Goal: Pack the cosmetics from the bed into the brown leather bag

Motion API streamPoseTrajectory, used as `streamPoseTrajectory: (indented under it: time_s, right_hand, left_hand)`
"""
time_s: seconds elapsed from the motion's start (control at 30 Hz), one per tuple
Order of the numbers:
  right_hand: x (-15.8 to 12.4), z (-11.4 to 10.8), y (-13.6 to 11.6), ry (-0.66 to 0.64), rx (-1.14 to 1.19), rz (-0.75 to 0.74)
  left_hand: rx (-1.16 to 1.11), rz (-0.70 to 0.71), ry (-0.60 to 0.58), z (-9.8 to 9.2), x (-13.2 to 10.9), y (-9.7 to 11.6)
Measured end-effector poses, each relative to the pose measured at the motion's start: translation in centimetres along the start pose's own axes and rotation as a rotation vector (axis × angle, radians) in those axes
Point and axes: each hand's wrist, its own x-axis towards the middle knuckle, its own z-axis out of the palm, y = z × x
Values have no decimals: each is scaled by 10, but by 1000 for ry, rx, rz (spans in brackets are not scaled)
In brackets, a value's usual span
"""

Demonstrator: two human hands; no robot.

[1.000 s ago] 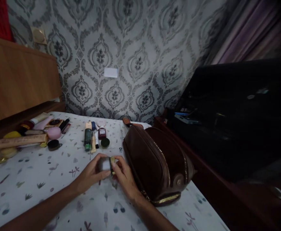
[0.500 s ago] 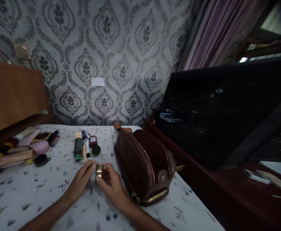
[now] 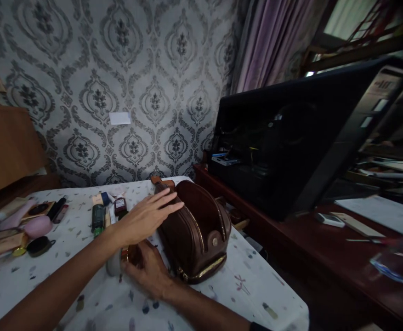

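Note:
My left hand is lifted above the table with its fingers stretched flat, the tips reaching the near side of a brown leather zip pouch. Beneath it my right hand rests on the tablecloth, curled around a small jar with a pale body and gold cap, just left of the pouch. The pouch stands upright with its gold zipper along the top.
Several cosmetics lie on the patterned tablecloth: a green bottle, a small red bottle, a pink sponge, tubes and compacts at the left. A dark screen stands on a red-brown cabinet to the right.
My left hand let go of the jar and rose toward the pouch, fingers spread. My right hand keeps the jar. The view swung to the right.

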Motion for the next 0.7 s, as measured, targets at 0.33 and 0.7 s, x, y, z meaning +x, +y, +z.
streamPoseTrajectory:
  time_s: [0.33,0.7]
  right_hand:
    - [-5,-4,1,-115,-169,-151]
    - [-12,-66,-66,-199,118,-156]
  left_hand:
    - [-12,-7,-172,2,-3,-10]
    - [97,-12,-163,22,-20,-37]
